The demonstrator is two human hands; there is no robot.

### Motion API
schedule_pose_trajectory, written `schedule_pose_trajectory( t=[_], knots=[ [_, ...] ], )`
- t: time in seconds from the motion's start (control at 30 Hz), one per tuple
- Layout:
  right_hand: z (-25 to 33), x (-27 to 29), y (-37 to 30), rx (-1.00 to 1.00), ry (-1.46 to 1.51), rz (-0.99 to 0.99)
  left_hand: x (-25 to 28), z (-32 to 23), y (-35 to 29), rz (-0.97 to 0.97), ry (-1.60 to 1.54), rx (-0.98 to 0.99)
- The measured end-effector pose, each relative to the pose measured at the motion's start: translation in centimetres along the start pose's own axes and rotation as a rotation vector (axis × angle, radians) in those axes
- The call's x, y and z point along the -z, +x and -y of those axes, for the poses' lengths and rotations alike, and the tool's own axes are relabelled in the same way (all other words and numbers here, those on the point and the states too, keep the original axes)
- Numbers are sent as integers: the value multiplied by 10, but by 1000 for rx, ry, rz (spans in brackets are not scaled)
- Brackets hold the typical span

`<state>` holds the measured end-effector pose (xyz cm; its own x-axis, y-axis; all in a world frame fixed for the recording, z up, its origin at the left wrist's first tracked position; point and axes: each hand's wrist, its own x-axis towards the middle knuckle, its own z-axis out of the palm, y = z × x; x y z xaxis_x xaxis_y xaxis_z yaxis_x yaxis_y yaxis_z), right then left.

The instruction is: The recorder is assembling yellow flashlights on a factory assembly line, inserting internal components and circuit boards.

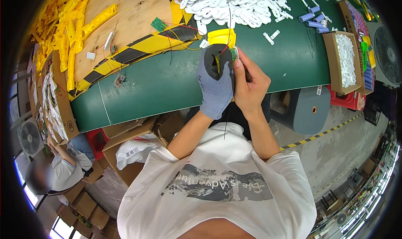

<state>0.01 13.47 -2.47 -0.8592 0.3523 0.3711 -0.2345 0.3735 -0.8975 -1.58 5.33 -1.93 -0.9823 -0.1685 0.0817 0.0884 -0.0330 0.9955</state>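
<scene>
My left hand (215, 86), in a grey-blue glove with a dark palm, is closed around a yellow plastic housing (222, 37) above the green work surface. Thin red and black wires run from the housing, partly hidden by the glove. My bare right hand (251, 86) is right beside it, thumb and fingers pinched together at the housing's lower right. A bit of green circuit board (233, 54) and a slim white piece show at those fingertips; what exactly they grip is unclear. Left of the glove, another green circuit board (158, 24) with wires attached lies by the striped edge.
White plastic parts (228, 6) are heaped at the back. Yellow housings (71, 29) pile up on a wooden board (134, 8) at left. Purple cylindrical cells (312, 19) and a cardboard box (330, 63) of white pieces sit at right. Another person (71, 163) sits at far left.
</scene>
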Motion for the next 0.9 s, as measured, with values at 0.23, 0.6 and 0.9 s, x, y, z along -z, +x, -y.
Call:
schedule_pose_trajectory(
  t=[0.23, 0.6, 0.9],
  knots=[
    [-5, 4, -2, 87, -87, -23, 1, 4, 1, 45, 76, -56],
    [-6, 5, -4, 154, -113, -33, 2, 9, 4, 82, 117, -157],
    [-1, 8, 7, 191, -38, 107, 4, 8, 11, 54, -4, -19]
  ],
)
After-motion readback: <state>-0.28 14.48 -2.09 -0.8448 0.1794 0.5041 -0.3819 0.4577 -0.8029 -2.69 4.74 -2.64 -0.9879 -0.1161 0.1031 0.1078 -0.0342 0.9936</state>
